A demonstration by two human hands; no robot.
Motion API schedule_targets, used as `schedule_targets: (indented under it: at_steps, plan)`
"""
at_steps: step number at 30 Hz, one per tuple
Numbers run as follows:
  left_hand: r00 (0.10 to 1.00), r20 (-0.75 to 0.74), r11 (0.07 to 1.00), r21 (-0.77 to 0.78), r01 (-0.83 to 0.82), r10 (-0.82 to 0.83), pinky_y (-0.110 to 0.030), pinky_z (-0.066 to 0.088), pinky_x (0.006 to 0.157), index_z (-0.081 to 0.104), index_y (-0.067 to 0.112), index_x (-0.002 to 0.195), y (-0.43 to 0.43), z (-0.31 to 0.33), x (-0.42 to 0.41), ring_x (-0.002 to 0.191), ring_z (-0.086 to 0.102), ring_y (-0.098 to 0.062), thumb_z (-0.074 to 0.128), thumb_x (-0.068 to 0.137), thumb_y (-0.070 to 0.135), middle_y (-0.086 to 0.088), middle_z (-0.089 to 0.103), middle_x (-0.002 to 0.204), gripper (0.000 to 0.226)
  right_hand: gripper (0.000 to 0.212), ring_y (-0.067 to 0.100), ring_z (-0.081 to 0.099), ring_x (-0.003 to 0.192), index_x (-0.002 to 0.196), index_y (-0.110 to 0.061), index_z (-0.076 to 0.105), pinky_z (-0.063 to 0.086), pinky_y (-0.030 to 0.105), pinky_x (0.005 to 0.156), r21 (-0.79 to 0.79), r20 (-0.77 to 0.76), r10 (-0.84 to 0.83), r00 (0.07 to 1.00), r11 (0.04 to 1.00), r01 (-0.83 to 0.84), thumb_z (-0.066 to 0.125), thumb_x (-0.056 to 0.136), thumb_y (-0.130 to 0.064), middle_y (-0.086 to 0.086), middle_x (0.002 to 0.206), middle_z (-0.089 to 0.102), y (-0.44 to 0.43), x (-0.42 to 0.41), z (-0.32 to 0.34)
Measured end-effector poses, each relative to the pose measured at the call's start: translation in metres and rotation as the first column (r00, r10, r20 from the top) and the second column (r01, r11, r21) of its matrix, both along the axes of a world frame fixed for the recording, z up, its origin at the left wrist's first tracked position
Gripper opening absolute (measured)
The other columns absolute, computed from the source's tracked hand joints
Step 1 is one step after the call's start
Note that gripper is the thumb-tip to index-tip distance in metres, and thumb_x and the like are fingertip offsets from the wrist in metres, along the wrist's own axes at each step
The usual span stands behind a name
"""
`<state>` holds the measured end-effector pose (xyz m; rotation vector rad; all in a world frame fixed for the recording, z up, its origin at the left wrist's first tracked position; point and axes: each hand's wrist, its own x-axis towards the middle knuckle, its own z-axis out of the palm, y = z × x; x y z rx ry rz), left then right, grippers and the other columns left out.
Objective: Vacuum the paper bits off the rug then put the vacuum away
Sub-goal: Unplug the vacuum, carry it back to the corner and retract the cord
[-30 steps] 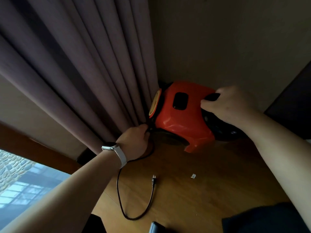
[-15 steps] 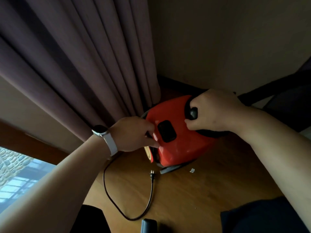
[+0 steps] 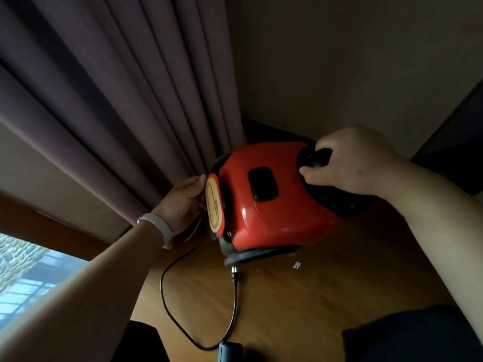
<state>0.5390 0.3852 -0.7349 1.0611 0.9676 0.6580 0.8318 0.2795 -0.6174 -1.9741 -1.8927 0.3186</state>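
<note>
Floor [image 3: 339, 299], vacuum [image 3: 264, 220] in right grip [image 3: 351, 160], perhaps tilted

Room corner, seen from above. A pleated mauve curtain [image 3: 117, 100] hung in heavy folds across the left, meeting a plain beige wall [image 3: 339, 61] at the corner. A dark skirting board [image 3: 264, 129] ran along the wall's foot above a warm-toned wooden floor [image 3: 313, 296]. At lower left, a window [image 3: 26, 278] admitted pale daylight, bordered by a brown wooden frame [image 3: 65, 231]. A dark piece of furniture [image 3: 457, 131] stood at the right edge. The room itself was dim.
</note>
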Motion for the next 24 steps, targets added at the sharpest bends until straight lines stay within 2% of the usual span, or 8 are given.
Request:
schedule_targets:
  at_steps: [3, 6, 9, 12, 14, 16, 20, 24]
  plan:
    - [0.994, 0.006, 0.992, -0.064, -0.110, 0.111, -0.033, 0.047, 0.065, 0.063, 0.012, 0.091, -0.005, -0.005, 0.009, 0.067, 0.059, -0.021, 0.046, 0.100, 0.021, -0.010, 0.065, 0.080, 0.021, 0.043, 0.019, 0.061, 0.058, 0.065, -0.004, 0.064, 0.042, 0.030, 0.050, -0.003, -0.125, -0.111, 0.986, 0.994, 0.111, 0.074, 0.075, -0.045, 0.007, 0.061, 0.062, 0.004, 0.009, -0.007]
    - [0.943, -0.306, 0.992, 0.032, -0.124, 0.128, -0.027, 0.045, 0.053, 0.059, 0.011, 0.090, -0.013, -0.012, 0.019, 0.056, 0.055, -0.020, 0.046, 0.102, 0.016, -0.013, 0.061, 0.075, 0.018, 0.044, 0.021, 0.062, 0.062, 0.070, -0.004, 0.065, 0.044, 0.031, 0.052, 0.013, -0.125, -0.181, 0.975, 0.983, 0.184, 0.071, 0.075, -0.047, 0.010, 0.066, 0.064, 0.010, 0.012, -0.013]
    - [0.800, -0.600, 0.983, 0.145, 0.113, -0.004, -0.020, 0.044, 0.042, 0.052, 0.013, 0.085, -0.023, -0.014, 0.024, 0.043, 0.057, -0.010, 0.044, 0.101, 0.009, -0.014, 0.060, 0.070, 0.019, 0.043, 0.022, 0.062, 0.064, 0.075, -0.006, 0.066, 0.051, 0.034, 0.058, 0.009, -0.150, -0.289, 0.946, 0.956, 0.294, 0.070, 0.075, -0.049, 0.010, 0.072, 0.066, 0.016, 0.013, -0.016]
    - [0.576, -0.815, 0.782, 0.398, 0.480, 0.061, -0.023, 0.038, 0.065, 0.058, 0.012, 0.094, -0.030, 0.005, 0.028, 0.068, 0.055, -0.014, 0.046, 0.101, 0.018, -0.006, 0.061, 0.084, 0.015, 0.041, 0.021, 0.060, 0.063, 0.078, -0.007, 0.067, 0.054, 0.035, 0.062, -0.006, -0.117, -0.340, 0.933, 0.940, 0.342, 0.070, 0.076, -0.048, 0.009, 0.073, 0.065, 0.018, 0.014, -0.020]
    - [0.451, -0.891, 0.647, 0.380, 0.661, 0.062, -0.022, 0.032, 0.069, 0.060, 0.015, 0.101, -0.039, 0.024, 0.034, 0.080, 0.053, -0.014, 0.047, 0.100, 0.029, 0.004, 0.053, 0.085, 0.019, 0.043, 0.029, 0.063, 0.063, 0.072, -0.004, 0.062, 0.055, 0.044, 0.061, 0.002, -0.136, -0.305, 0.942, 0.951, 0.308, 0.071, 0.075, -0.045, 0.013, 0.070, 0.064, 0.019, 0.015, -0.024]
    - [0.366, -0.930, 0.534, 0.323, 0.781, 0.027, -0.026, 0.040, 0.071, 0.059, 0.019, 0.098, -0.053, 0.040, 0.044, 0.082, 0.056, -0.014, 0.045, 0.099, 0.038, 0.007, 0.056, 0.085, 0.023, 0.046, 0.034, 0.063, 0.063, 0.068, 0.000, 0.058, 0.054, 0.044, 0.057, 0.020, -0.089, -0.257, 0.962, 0.966, 0.259, 0.071, 0.075, -0.043, 0.016, 0.066, 0.062, 0.020, 0.015, -0.030]
    - [0.387, -0.920, 0.353, 0.382, 0.854, 0.059, -0.036, 0.052, 0.074, 0.060, 0.029, 0.103, -0.074, 0.059, 0.058, 0.084, 0.062, -0.013, 0.035, 0.096, 0.051, 0.007, 0.066, 0.093, 0.034, 0.047, 0.029, 0.061, 0.058, 0.067, -0.001, 0.060, 0.047, 0.034, 0.050, 0.015, 0.025, -0.174, 0.984, 0.985, 0.173, 0.070, 0.075, -0.047, 0.014, 0.063, 0.062, 0.021, 0.010, -0.034]
    - [0.549, -0.836, 0.413, 0.499, 0.762, -0.002, -0.037, 0.053, 0.075, 0.070, 0.030, 0.099, -0.052, 0.075, 0.052, 0.080, 0.064, -0.004, 0.049, 0.096, 0.044, 0.011, 0.071, 0.089, 0.025, 0.049, 0.017, 0.053, 0.053, 0.059, -0.008, 0.055, 0.036, 0.028, 0.048, -0.021, 0.131, -0.018, 0.991, 1.000, 0.020, 0.071, 0.076, -0.052, 0.003, 0.057, 0.055, 0.016, 0.003, -0.030]
